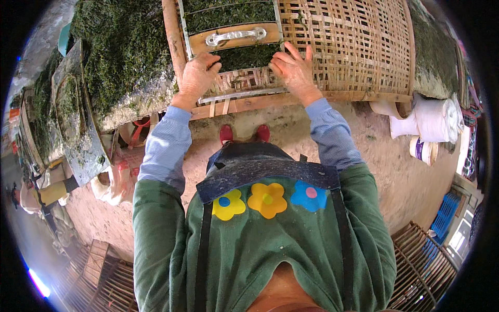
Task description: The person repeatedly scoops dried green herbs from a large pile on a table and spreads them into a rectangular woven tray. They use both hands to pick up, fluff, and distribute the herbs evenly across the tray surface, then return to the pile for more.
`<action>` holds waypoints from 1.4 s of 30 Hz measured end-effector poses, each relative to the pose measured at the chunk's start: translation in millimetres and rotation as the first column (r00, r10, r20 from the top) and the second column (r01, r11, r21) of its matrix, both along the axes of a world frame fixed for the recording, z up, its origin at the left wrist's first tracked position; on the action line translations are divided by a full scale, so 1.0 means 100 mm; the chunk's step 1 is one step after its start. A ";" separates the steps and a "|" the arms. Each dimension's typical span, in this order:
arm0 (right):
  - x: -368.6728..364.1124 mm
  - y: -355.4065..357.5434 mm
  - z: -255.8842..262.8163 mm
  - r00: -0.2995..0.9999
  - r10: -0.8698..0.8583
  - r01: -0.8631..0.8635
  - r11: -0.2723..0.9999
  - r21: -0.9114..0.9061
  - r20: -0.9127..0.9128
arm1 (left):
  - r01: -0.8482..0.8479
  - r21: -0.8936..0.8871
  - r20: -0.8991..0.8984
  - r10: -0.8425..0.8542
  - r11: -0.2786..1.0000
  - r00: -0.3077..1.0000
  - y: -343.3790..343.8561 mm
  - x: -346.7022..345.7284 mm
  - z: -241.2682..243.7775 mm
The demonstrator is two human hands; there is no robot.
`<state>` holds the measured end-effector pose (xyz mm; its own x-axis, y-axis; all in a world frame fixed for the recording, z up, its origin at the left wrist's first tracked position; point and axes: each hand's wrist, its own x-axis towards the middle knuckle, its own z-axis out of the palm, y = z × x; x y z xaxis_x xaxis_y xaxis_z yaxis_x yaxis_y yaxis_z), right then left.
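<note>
A rectangular metal-edged frame (pixel 280 23) lies on a woven bamboo screen (pixel 351 50), with dark green shredded plant material (pixel 249 56) in its sections. Across it runs a wooden bar (pixel 199 42) bearing a shiny metal pull handle (pixel 236 36). At the frame's near left corner is my left hand (pixel 199 76), fingers bent over the plant material's edge. My right hand (pixel 294 72) is at the near right corner, thumb and fingers partly spread. Whether either hand grips the frame cannot be told. A thin metal strip (pixel 241 94) lies along the screen's near edge.
Heaped green plant material (pixel 121 50) covers the surface at left, beside a tilted board (pixel 78 117). White rolls (pixel 432 117) and a white tub (pixel 423 151) stand at right. Slatted racks (pixel 423 265) are behind me on the floor. A wooden pole (pixel 174 35) borders the screen.
</note>
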<state>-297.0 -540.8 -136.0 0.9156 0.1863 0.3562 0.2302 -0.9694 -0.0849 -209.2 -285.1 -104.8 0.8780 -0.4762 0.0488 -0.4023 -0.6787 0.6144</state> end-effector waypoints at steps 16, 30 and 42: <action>0.30 -0.36 -0.04 0.963 -0.059 0.234 0.672 0.703 -0.264 | -0.062 0.158 -0.024 0.067 0.985 0.997 -1.41 -0.14 -0.31; 0.52 0.59 0.71 0.933 0.270 -0.317 0.929 0.189 0.239 | -0.229 0.383 0.496 0.010 0.895 0.868 0.08 -0.40 -0.62; 0.65 0.69 0.42 0.939 0.333 -0.331 0.943 0.044 -0.080 | -0.197 -0.043 0.552 0.187 0.980 0.812 0.36 -0.19 -0.12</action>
